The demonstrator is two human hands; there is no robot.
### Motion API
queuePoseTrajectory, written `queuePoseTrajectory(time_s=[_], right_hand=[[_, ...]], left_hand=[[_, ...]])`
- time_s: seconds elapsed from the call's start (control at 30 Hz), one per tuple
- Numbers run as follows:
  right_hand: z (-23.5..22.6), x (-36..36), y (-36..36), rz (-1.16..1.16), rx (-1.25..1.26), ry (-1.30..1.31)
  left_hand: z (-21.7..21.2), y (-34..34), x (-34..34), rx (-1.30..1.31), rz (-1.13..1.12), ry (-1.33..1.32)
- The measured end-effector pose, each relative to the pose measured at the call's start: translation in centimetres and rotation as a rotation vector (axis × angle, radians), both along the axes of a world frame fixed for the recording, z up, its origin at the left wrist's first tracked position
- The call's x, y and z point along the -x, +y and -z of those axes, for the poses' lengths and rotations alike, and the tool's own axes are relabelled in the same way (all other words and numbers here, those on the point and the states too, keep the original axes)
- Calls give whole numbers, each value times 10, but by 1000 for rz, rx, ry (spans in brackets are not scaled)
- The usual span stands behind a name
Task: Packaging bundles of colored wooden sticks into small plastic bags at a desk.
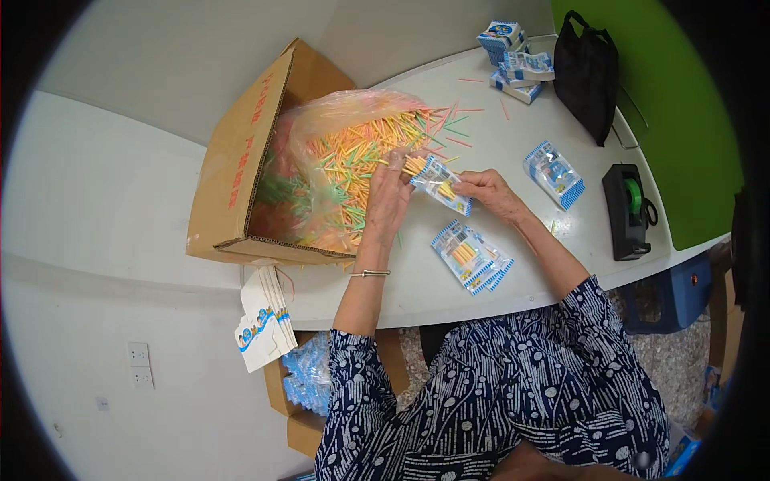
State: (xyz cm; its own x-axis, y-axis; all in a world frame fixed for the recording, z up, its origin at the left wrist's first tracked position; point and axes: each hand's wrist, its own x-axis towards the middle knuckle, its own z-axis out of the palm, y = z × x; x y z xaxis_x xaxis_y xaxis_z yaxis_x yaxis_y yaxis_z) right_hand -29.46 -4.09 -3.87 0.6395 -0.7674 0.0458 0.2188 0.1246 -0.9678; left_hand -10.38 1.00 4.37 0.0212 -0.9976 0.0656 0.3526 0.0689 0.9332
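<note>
My left hand (388, 196) is closed around a small bunch of thin orange and yellow sticks (415, 164) at the mouth of a small clear packet (443, 186) with blue striped edges. My right hand (488, 192) pinches the packet's right side, and yellow sticks show inside it. Just beyond my left hand, a heap of loose sticks (377, 136) in yellow, orange, green and pink spills out of a clear plastic liner (309, 132). That liner comes from a cardboard box (241, 152) tipped on its side.
Stick-filled packets (465, 255) lie overlapping near the front edge; another packet (553, 174) lies right. At the back are small blue-white boxes (516, 84) and a black bag (588, 80). A tape dispenser (626, 212) stands right. Flat cartons (265, 317) hang at the table's left edge.
</note>
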Motion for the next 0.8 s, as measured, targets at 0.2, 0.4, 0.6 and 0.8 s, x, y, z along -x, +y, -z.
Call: queuePoseTrajectory(time_s=[0.2,0.4,0.6,0.8], right_hand=[[-11,-3,8,39,13,-49],[-13,-5,3,-113,10,92],[-18,-7,5,-137,51,180],[-6,-8,1,-98,-12,120]], left_hand=[[3,1,1,-73,-106,-31],[0,0,7,-20,-119,-224],[-2,1,12,1,-128,-293],[-8,1,16,-29,-205,-207]])
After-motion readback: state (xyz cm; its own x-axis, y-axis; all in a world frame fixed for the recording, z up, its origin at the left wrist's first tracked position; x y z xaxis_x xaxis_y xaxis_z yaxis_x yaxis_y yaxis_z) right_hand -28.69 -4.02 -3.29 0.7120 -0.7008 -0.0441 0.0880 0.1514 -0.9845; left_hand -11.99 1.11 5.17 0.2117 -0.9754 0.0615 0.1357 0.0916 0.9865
